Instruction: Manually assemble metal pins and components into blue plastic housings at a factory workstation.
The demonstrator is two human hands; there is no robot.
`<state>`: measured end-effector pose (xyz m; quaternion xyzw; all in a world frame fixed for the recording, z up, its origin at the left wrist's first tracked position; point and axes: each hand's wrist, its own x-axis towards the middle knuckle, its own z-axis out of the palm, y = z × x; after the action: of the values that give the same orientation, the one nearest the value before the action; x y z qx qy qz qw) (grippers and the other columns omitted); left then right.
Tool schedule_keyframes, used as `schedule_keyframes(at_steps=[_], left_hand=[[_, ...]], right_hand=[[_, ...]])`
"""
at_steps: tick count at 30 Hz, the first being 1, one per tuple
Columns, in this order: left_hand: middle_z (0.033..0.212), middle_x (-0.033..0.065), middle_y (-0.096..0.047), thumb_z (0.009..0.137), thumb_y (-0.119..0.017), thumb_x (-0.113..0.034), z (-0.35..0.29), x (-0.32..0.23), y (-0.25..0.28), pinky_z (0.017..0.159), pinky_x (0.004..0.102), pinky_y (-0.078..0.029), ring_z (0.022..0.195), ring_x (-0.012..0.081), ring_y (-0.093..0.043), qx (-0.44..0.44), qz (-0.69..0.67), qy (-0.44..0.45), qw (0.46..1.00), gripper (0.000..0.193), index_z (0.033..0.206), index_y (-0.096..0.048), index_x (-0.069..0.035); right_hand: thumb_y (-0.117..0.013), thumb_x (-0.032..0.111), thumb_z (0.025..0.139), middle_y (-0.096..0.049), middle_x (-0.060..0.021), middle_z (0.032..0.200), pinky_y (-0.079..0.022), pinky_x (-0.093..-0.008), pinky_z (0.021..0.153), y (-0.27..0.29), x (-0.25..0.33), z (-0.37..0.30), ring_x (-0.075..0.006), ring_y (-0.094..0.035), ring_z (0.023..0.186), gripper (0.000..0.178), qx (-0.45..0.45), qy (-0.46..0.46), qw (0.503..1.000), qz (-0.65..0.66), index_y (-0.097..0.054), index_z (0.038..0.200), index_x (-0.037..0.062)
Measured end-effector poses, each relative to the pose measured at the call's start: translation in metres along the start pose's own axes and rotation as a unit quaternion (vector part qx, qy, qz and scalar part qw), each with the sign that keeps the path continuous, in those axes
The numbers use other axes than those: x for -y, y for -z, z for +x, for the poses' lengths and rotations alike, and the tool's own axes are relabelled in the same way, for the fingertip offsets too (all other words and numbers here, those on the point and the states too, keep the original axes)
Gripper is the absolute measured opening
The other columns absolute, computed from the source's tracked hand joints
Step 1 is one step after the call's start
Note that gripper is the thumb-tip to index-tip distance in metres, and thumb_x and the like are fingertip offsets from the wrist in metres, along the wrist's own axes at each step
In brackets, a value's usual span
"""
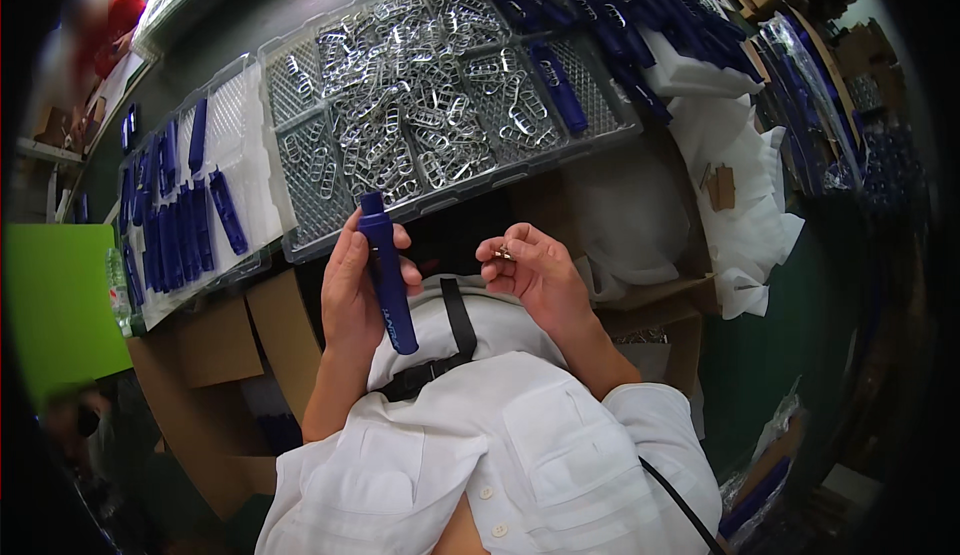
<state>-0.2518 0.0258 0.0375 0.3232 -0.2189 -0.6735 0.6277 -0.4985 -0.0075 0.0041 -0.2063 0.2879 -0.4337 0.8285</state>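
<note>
My left hand [347,280] is closed around a long dark-blue plastic handle-like piece [390,290], held nearly upright with its narrower stepped end pointing away from me. Off to the right, my right hand [548,273] pinches a small shiny metal piece [504,253] between thumb and fingertips; its exact kind is too small to make out. The two hands are apart, in front of my body. Just beyond them lies a clear divided tray [455,190] heaped with silvery slotted metal parts [400,105].
Several blue pieces [180,235] lie in rows on a white-lined tray [262,180] at the left. More blue pieces [610,15] are piled at the far right on white foam [695,65]. Open cardboard boxes [215,345] stand below the table edge.
</note>
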Motion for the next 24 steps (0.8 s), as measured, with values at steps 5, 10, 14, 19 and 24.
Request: schedule_keyframes(at_steps=[5,10,14,19,24], left_hand=[[0.116,0.0190,-0.061,0.104,-0.054,-0.015,0.005,0.011,0.002,0.064,0.0378,-0.066,0.080,0.0231,-0.071,0.018,0.014,0.071,0.997,0.061,0.158,-0.028,-0.003],[0.106,0.0198,-0.063,0.100,-0.056,-0.014,0.026,0.007,-0.003,0.057,0.0375,-0.062,0.068,0.0248,-0.069,0.028,-0.016,0.095,0.995,0.058,0.153,-0.036,-0.003],[0.097,0.0197,-0.064,0.096,-0.056,-0.018,0.042,-0.003,-0.010,0.056,0.0344,-0.059,0.062,0.0243,-0.066,0.034,-0.013,0.068,0.997,0.059,0.149,-0.041,0.001],[0.096,0.0201,-0.065,0.095,-0.057,-0.022,0.052,-0.010,0.001,0.056,0.0339,-0.058,0.061,0.0236,-0.065,0.013,-0.017,0.041,0.999,0.062,0.150,-0.041,0.003],[0.097,0.0204,-0.065,0.096,-0.056,-0.021,0.067,-0.013,0.012,0.057,0.0333,-0.058,0.061,0.0234,-0.066,-0.001,-0.016,0.053,0.998,0.063,0.152,-0.039,0.002]], right_hand=[[-0.062,0.023,0.106,-0.073,-0.0123,0.099,-0.057,-0.0262,0.067,0.036,0.031,-0.009,-0.0150,-0.070,0.079,0.017,-0.046,0.103,0.993,-0.030,-0.063,0.108,0.0057],[-0.062,0.025,0.107,-0.075,-0.0101,0.107,-0.055,-0.0229,0.071,0.042,0.110,0.008,-0.0101,-0.068,0.079,0.021,-0.252,0.352,0.872,-0.230,-0.064,0.109,0.0043],[-0.059,0.020,0.108,-0.075,-0.0083,0.115,-0.053,-0.0218,0.073,0.075,0.209,0.057,-0.0094,-0.069,0.087,0.018,-0.311,0.445,0.764,-0.348,-0.064,0.109,0.0028],[-0.062,0.022,0.105,-0.078,-0.0066,0.101,-0.053,-0.0235,0.066,0.093,0.354,0.140,-0.0102,-0.071,0.078,0.021,-0.374,0.444,0.660,-0.476,-0.069,0.104,0.0015],[-0.066,0.039,0.099,-0.078,-0.0181,0.098,-0.057,-0.0385,0.083,0.122,0.463,0.214,-0.0304,-0.075,0.090,0.042,-0.461,0.402,0.473,-0.635,-0.075,0.104,-0.0025]])
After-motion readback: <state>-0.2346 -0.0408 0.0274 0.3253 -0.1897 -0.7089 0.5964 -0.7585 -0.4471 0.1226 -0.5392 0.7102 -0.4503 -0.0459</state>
